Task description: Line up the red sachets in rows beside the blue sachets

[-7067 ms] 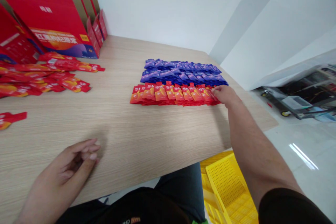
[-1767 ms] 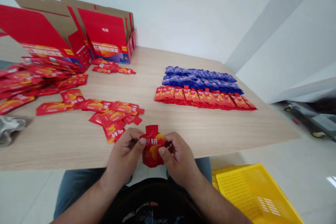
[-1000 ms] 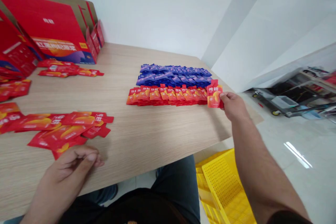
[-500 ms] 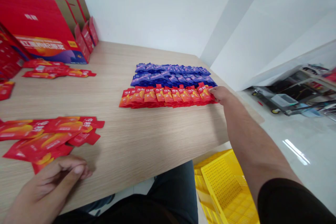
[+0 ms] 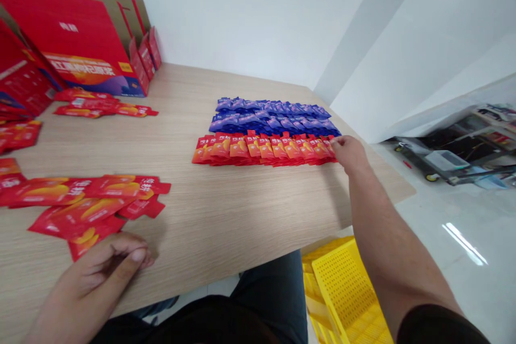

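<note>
Now the red packet [image 5: 322, 147] raised a second ago lies extending the red row [image 5: 264, 149], right of centre, with the right hand [image 5: 350, 154], fingers narrowed there, hold unclear, and the left hand [image 5: 105, 274] loosely curled, lower left.

The right hand [image 5: 350, 155] touches the right end of the red pouch row [image 5: 266, 149], the left hand [image 5: 99, 277] curled near loose pouches [image 5: 91, 207].

Black fabric right sleeve [image 5: 437, 323]: short, and look, its hem curves around near the elbow!
Black fabric top [image 5: 209, 323]: dark right across
Dark blue cloth trousers [image 5: 276, 290]: smooth-looking
</note>
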The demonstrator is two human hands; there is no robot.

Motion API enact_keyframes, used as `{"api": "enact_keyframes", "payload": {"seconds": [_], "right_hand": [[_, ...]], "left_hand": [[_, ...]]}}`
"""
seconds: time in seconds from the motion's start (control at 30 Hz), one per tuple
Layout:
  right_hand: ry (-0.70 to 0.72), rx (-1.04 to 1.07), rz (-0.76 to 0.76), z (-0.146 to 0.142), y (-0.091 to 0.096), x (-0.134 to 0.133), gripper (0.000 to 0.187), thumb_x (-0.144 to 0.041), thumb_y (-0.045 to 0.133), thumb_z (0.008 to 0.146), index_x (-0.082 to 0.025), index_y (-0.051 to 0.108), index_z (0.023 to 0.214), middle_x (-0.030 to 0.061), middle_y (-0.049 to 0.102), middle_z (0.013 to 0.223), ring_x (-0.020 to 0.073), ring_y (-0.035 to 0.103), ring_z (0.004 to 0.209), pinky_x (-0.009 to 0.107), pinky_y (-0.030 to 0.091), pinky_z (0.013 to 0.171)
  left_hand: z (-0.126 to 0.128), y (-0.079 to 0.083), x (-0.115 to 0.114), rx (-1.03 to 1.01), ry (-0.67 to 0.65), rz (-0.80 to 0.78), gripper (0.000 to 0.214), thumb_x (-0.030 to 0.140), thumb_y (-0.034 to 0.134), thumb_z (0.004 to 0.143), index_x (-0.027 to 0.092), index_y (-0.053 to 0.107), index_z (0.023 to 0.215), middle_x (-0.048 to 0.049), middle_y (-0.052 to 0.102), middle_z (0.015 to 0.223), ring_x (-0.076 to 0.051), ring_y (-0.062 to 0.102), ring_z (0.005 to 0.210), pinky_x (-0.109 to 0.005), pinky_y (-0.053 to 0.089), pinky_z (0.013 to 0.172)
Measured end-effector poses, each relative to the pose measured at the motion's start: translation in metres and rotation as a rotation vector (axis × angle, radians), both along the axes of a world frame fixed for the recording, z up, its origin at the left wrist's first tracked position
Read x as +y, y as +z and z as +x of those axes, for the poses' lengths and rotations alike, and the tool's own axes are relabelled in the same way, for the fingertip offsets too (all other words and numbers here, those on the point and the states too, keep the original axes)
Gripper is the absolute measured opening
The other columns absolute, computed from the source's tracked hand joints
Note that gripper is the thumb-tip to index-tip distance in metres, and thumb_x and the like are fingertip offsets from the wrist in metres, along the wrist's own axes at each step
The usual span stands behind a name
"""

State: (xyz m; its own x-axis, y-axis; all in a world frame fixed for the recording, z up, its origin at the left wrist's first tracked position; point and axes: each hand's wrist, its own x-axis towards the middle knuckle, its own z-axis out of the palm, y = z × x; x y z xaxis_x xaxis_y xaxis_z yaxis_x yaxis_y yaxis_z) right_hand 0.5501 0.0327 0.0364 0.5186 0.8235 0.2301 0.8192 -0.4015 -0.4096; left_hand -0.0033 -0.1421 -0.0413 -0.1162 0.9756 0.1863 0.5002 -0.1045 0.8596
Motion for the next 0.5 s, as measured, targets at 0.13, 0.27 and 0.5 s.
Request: {"api": "enact_keyframes", "payload": {"seconds": [0.13, 0.27, 0.5], "right_hand": [[0.161, 0.115, 0.137, -0.049, -0.022, -0.056, 0.032, -0.047, 0.062, 0.087, -0.02, 0.077, 0.094, 0.0081, 0.075, 0.079, 0.0243, 0.066, 0.071, 0.035, 0.049, 0.068], [0.302, 0.259, 0.123, -0.104, -0.055, -0.111, 0.041, -0.059, 0.063, 0.08, -0.023, 0.076, 0.093, 0.0076, 0.076, 0.08, 0.0249, 0.067, 0.07, 0.036, 0.049, 0.065], [0.363, 0.256, 0.066, -0.14, -0.088, -0.145, 0.046, -0.064, 0.062, 0.08, -0.024, 0.077, 0.098, 0.0093, 0.077, 0.087, 0.0275, 0.068, 0.075, 0.042, 0.053, 0.071]], "left_hand": [[0.014, 0.018, -0.006, -0.032, -0.093, -0.003, 0.026, 0.045, 0.071, 0.089, 0.025, 0.071, 0.073, -0.0012, 0.074, 0.068, -0.02, 0.071, 0.062, -0.029, 0.058, 0.06], [0.018, 0.024, -0.013, -0.102, -0.086, 0.029, 0.024, 0.04, 0.07, 0.09, 0.022, 0.067, 0.075, -0.0007, 0.07, 0.067, -0.018, 0.067, 0.062, -0.028, 0.054, 0.06], [-0.032, 0.025, -0.019, 0.182, 0.126, 0.125, 0.018, 0.039, 0.065, 0.093, 0.023, 0.071, 0.087, -0.0022, 0.074, 0.081, -0.02, 0.069, 0.074, -0.033, 0.056, 0.072]]}}
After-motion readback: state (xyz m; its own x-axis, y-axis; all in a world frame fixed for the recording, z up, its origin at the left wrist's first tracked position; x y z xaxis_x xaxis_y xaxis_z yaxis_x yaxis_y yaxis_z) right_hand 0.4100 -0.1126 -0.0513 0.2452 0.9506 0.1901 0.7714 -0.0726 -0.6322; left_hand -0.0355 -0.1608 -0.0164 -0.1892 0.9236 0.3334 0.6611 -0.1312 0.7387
